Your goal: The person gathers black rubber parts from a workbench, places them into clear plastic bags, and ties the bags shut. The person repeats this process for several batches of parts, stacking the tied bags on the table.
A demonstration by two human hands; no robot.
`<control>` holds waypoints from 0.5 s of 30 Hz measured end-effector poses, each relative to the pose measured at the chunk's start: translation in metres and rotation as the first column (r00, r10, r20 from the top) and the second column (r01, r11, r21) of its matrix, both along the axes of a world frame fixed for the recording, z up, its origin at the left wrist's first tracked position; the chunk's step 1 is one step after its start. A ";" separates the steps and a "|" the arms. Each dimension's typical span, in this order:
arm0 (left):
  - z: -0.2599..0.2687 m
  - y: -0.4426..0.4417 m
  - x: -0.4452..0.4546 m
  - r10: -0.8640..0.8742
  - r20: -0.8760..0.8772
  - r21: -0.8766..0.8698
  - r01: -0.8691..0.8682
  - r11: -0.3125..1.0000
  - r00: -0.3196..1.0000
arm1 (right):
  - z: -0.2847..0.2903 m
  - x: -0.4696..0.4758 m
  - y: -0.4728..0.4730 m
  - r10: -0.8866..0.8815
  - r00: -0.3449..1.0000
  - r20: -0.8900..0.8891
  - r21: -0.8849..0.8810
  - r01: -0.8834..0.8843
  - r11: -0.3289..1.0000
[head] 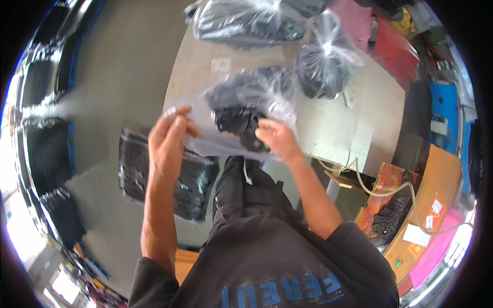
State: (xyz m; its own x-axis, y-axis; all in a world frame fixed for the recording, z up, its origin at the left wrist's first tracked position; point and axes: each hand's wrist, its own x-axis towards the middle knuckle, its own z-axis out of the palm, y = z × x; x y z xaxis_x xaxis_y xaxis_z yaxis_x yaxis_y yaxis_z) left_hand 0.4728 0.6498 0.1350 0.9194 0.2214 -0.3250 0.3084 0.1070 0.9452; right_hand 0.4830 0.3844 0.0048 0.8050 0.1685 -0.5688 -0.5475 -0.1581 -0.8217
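Note:
A clear plastic bag (200, 143) lies at the near edge of a pale worktable (335, 133), its mouth turned towards me. Dark flat pieces fill its far part, and loose black pieces (235, 119) show near the mouth. My left hand (167, 134) pinches the bag's left edge between thumb and fingers. At the right side of the mouth, my right hand (279, 140) has its fingertips against the black pieces. Blur hides whether those fingers grip a piece, the film or neither.
Two more filled clear bags stand farther back, a large bag (246, 25) and a tied bag (325, 65). Below left on the floor lies a black plastic sack (192, 188). A pale hose (385, 192) loops past the table's right corner, near an orange-brown board (431, 200). Red sheets (393, 54) lie behind.

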 end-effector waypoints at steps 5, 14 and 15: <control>-0.012 0.034 -0.055 0.016 0.112 0.269 -0.045 0.962 0.994 | 0.066 -0.018 0.000 0.463 0.838 0.287 0.698 -0.515 0.498; -0.307 0.037 -0.279 0.421 -0.506 0.367 -0.253 0.895 0.753 | -0.231 -0.152 0.065 0.478 0.729 -0.489 0.043 -0.528 0.848; -0.345 0.028 -0.308 0.247 -0.559 0.481 0.067 0.874 0.792 | -0.291 -0.156 0.073 0.466 0.751 -0.469 -0.061 -0.553 0.831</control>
State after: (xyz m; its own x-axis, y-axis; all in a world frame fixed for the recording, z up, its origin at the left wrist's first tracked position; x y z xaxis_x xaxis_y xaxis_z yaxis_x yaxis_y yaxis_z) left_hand 0.1646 0.6778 -0.2099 0.5451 0.5568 -0.6267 0.8254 -0.2254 0.5176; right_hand 0.3266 0.4570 -0.2866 0.3058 0.3412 -0.8889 -0.6202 -0.6370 -0.4579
